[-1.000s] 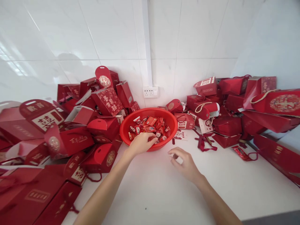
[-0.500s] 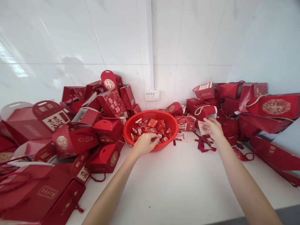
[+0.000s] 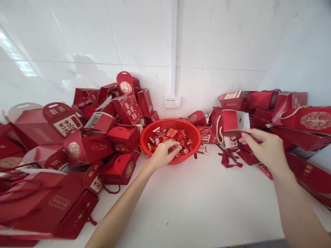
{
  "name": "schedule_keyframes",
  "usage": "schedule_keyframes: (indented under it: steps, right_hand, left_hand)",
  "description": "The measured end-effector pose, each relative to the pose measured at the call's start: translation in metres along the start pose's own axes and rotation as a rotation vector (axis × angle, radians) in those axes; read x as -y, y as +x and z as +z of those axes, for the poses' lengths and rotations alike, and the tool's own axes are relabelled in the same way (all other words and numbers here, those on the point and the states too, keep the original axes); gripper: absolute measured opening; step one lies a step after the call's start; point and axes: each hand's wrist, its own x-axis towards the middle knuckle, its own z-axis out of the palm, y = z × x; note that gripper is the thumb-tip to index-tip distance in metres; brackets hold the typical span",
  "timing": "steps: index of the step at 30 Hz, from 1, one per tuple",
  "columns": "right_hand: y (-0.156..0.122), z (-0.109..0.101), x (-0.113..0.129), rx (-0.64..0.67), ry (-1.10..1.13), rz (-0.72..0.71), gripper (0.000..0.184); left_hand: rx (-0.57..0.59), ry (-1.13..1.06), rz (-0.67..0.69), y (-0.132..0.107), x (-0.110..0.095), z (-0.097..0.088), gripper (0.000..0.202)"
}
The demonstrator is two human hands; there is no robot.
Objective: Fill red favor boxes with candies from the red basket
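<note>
My left hand is over the near rim of a red plastic basket, its fingers curled down among red-wrapped candies. Whatever those fingertips hold is hidden. With thumb and fingers, my right hand pinches the edge of a red gift box that has a beige rope handle. The box is tipped so that its open side and pale inner wall face me. Just below it hangs or lies a small printed card.
Red gift boxes are heaped on the left, and more boxes pile up on the right. Dark red ribbons lie on the white tabletop. A wall socket sits behind the basket.
My right hand has turned and now grips the box edge, whose opening has swung toward me. My left hand stays at the candies with its fingers curled. The view has shifted slightly.
</note>
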Motion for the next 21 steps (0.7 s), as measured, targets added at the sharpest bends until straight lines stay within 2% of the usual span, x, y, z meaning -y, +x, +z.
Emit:
schedule_keyframes:
  steps: [2,4,8,10,12,15,18,21]
  right_hand:
    - [-0.025,-0.015,0.016,0.117,-0.123,-0.098,0.022]
    - [-0.048,-0.020,0.029,0.255,-0.124,-0.218,0.019]
    - [-0.089,0.001,0.048,0.502,-0.061,-0.389,0.019]
    - [-0.106,0.018,0.055,0.496,-0.039,-0.469,0.023]
    - [-0.121,0.034,0.062,0.421,-0.013,-0.515,0.024]
    - [-0.140,0.052,0.070,0.347,0.090,-0.529,0.023]
    - [-0.158,0.063,0.073,0.314,0.185,-0.522,0.023]
    - [-0.171,0.069,0.074,0.365,0.226,-0.502,0.022]
  left_hand:
    - [-0.069,-0.078,0.022,-0.001,-0.005,0.000,0.028]
    - [-0.094,-0.167,0.046,-0.003,-0.014,-0.001,0.026]
    - [-0.023,-0.264,0.129,-0.011,-0.042,-0.006,0.022]
    - [0.074,-0.243,0.150,-0.016,-0.057,-0.011,0.022]
    - [0.220,-0.174,0.136,-0.022,-0.068,-0.016,0.025]
    - [0.397,0.030,0.090,-0.028,-0.077,-0.025,0.035]
    - [0.469,0.188,0.058,-0.032,-0.078,-0.033,0.044]
    - [0.519,0.259,0.012,-0.034,-0.075,-0.039,0.045]
